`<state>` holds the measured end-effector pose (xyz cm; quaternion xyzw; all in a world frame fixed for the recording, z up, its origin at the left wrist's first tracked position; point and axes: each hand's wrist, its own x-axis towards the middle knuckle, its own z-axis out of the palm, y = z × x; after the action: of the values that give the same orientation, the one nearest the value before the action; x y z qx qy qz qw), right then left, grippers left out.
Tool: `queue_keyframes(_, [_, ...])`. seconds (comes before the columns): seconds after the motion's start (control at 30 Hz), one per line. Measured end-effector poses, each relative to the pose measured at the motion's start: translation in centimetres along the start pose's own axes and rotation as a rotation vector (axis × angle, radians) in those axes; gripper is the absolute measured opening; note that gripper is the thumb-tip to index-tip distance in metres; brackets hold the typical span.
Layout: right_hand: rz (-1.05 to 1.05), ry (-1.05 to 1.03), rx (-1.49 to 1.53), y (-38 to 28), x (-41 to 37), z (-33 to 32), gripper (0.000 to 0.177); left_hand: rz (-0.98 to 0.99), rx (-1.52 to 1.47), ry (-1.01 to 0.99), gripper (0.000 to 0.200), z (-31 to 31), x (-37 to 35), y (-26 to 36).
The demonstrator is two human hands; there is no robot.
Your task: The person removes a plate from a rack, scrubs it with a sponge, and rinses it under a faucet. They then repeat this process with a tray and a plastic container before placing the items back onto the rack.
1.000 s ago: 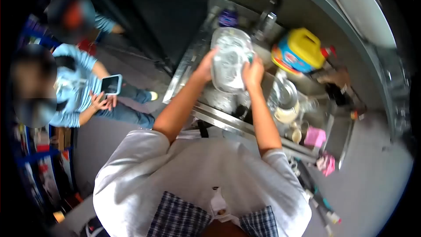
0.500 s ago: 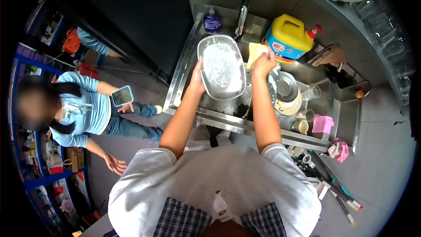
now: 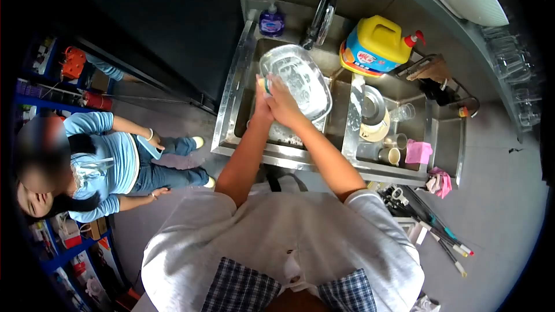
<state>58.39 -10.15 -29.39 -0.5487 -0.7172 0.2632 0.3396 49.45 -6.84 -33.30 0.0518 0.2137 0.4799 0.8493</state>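
Note:
A clear, rounded rectangular container [image 3: 305,84] with white suds inside is tilted over the left sink basin. My left hand [image 3: 262,104] is closed on its left edge. My right hand [image 3: 282,101] is pressed around that same edge, closed on a yellow sponge [image 3: 263,84], which is mostly hidden by the fingers. The two hands are close together and overlap in view. Behind the container stands the dark faucet [image 3: 319,20], with a purple soap bottle [image 3: 271,22] to its left.
A yellow detergent jug [image 3: 376,46] with a red pump stands behind the sink. Plates [image 3: 376,130], glasses [image 3: 403,112], a cup [image 3: 390,156] and a pink cloth [image 3: 418,151] sit in the right basin. At left stands another person [image 3: 115,162]. Poles [image 3: 445,237] lie on the floor at right.
My right hand has moved left with the sponge, from beside the container to its left edge. The container has shifted slightly and tilted. The other person has lowered their arms.

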Motion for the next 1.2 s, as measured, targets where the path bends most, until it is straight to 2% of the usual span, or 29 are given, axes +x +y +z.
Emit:
queue_keyframes(0.03, [-0.050, -0.080, -0.059, -0.6, -1.1, -0.4, 0.047, -0.122, -0.053, 0.025, 0.068, -0.9, -0.1, 1.0])
queue_keyframes(0.07, [-0.035, -0.163, -0.089, -1.9, -1.9, -1.6, 0.049, -0.171, -0.083, -0.042, 0.067, -0.4, -0.7, 1.9])
queue_keyframes(0.17, [-0.093, -0.222, -0.262, -3.1, -4.4, -2.9, 0.050, -0.176, -0.005, -0.046, 0.066, 2.7, -2.3, 3.2])
queue_keyframes(0.2, [-0.093, -0.197, -0.292, -3.0, -4.5, -2.6, 0.051, -0.213, -0.036, -0.130, 0.068, 1.3, -2.0, 2.9])
queue_keyframes(0.3, [0.061, 0.067, -0.278, -2.1, -1.6, -1.4, 0.051, -0.133, 0.119, -0.156, 0.071, 3.1, -3.7, 2.0])
queue_keyframes(0.33, [0.089, 0.189, -0.212, -1.5, 0.1, -0.5, 0.050, -0.206, 0.117, -0.058, 0.075, 2.8, -4.0, 1.8])
queue_keyframes(0.37, [0.120, 0.311, -0.140, -0.8, 1.5, 0.8, 0.050, -0.315, 0.081, -0.111, 0.075, 0.9, -3.5, 1.0])
queue_keyframes(0.4, [0.163, 0.338, -0.112, -0.3, 2.5, 2.0, 0.047, -0.297, 0.085, -0.038, 0.076, 0.9, -3.7, 1.0])
queue_keyframes(0.43, [0.130, 0.243, -0.086, -0.1, 2.1, 3.0, 0.046, -0.275, 0.093, 0.030, 0.077, 0.8, -3.7, 1.4])
queue_keyframes(0.5, [0.063, 0.062, -0.051, -1.2, 1.0, 3.8, 0.045, -0.115, 0.011, -0.051, 0.080, -0.6, -3.4, 2.1])
queue_keyframes(0.57, [0.042, -0.023, -0.116, -3.1, -1.9, 3.5, 0.044, -0.176, -0.027, -0.029, 0.079, -1.6, -4.0, 4.2])
queue_keyframes(0.63, [-0.003, -0.107, -0.270, -4.2, -4.6, 2.4, 0.045, -0.133, 0.046, -0.142, 0.077, -1.3, -5.3, 5.2])
queue_keyframes(0.67, [-0.035, -0.089, -0.378, -3.8, -5.3, 1.9, 0.047, -0.162, 0.060, -0.137, 0.076, -1.1, -5.5, 5.4])
queue_keyframes(0.83, [0.222, 0.197, -0.335, 1.0, -0.4, 3.2, 0.051, -0.301, 0.161, -0.114, 0.074, -1.8, -5.4, 2.2])
queue_keyframes(0.9, [0.216, 0.041, -0.304, 0.4, 0.7, 4.4, 0.053, -0.280, 0.102, -0.106, 0.075, -2.4, -4.4, 1.2])
queue_keyframes(0.93, [0.103, 0.069, -0.240, -0.2, 0.0, 4.8, 0.045, -0.225, 0.038, -0.115, 0.076, -2.4, -4.2, 1.5])
queue_keyframes(0.97, [0.003, -0.049, -0.248, -0.7, -1.3, 4.2, 0.048, -0.176, -0.026, -0.114, 0.077, -2.4, -4.6, 2.1])
queue_keyframes(1.0, [-0.012, -0.118, -0.256, -1.7, -3.1, 3.3, 0.049, -0.195, 0.025, -0.151, 0.079, -3.6, -4.1, 2.4])
queue_keyframes(1.03, [-0.029, -0.187, -0.265, -2.2, -4.4, 2.5, 0.052, -0.312, 0.008, -0.046, 0.080, -2.5, -4.7, 3.6])
queue_keyframes(1.1, [0.004, -0.064, -0.328, -0.5, -4.9, 1.9, 0.051, -0.254, 0.049, -0.195, 0.078, -3.0, -4.0, 3.5])
queue_keyframes(1.2, [0.085, 0.156, -0.368, 1.6, -1.7, 1.1, 0.050, -0.207, 0.252, -0.117, 0.074, -1.6, -4.0, 2.1])
